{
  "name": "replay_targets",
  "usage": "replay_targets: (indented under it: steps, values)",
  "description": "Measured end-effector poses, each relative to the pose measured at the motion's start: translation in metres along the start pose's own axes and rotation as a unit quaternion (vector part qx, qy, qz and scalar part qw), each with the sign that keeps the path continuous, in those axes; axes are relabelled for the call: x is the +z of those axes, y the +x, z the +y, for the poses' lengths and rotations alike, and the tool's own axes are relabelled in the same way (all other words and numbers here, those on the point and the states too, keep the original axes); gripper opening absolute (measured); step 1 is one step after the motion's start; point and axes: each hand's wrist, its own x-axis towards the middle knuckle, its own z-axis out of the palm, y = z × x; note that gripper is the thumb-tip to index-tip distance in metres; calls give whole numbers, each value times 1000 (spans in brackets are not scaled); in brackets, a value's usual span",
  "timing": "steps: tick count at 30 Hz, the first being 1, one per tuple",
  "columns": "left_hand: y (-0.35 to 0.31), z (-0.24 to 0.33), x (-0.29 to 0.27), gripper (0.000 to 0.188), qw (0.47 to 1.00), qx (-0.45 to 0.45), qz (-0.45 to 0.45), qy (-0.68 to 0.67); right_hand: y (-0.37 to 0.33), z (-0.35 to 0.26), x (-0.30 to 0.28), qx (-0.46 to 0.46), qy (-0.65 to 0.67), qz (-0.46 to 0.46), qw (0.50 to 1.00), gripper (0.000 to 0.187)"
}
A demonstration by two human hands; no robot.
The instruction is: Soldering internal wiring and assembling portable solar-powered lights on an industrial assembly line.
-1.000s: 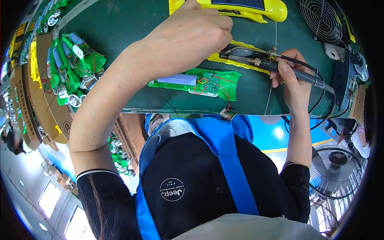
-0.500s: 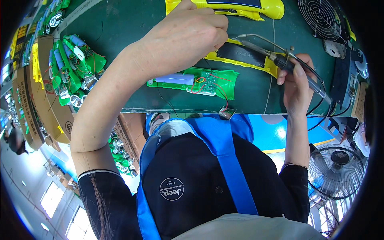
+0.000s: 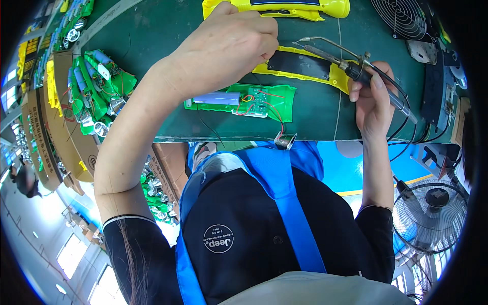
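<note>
My left hand [image 3: 229, 44] is closed, its fingers curled down at the left end of a yellow casing [image 3: 339, 80] with a dark panel; whatever they pinch is hidden beneath them. In my right hand [image 3: 375, 104] is a soldering iron [image 3: 360, 74] with a thin metal guide tube along it. Its tip points left, over the casing's far edge. Nearer me lies a green half-shell [image 3: 287, 104] holding a blue battery cell [image 3: 218, 98] and a green circuit board [image 3: 260, 103]. Wires lead from it to a silver reflector [image 3: 284, 141] at the table's front edge.
Another yellow flashlight body [image 3: 335, 7] lies at the far side. Green assemblies with cells and reflectors [image 3: 94, 91] are piled at left by cardboard boxes [image 3: 76, 137]. A round fan grille [image 3: 399, 18] stands far right; a floor fan [image 3: 432, 213] is lower right. Cables trail from the iron.
The whole view has shifted slightly, so the table's things sit a little further left. The reflector shows more of its shiny side. Both hands keep nearly the same pose.
</note>
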Motion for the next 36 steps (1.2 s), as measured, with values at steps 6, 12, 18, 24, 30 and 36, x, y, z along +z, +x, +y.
replay_targets:
  steps: [6, 12, 18, 24, 30, 36]
  values:
    - [-1, -3, -1, 5, 1000, 5, 4, -24, 2, -4, -5, -59, 12, -8, 998, 25]
    - [-22, 8, -4, 10, 991, -36, 90, -90, 3, -5, -13, -112, -13, 28, 993, 26]
    - [-36, 42, 25, 18, 975, -75, 191, -80, 27, 3, 6, -147, 82, 26, 985, 25]
    - [-17, 58, 44, 18, 960, -36, 278, -6, 23, 21, 45, -117, 131, 24, 984, 24]
    - [-11, 54, 49, 11, 963, -140, 232, -17, 11, 18, 33, -70, 151, -18, 986, 26]
    - [-1, 48, 30, 4, 984, -162, 76, -13, 21, -24, -26, 49, 44, -67, 996, 26]
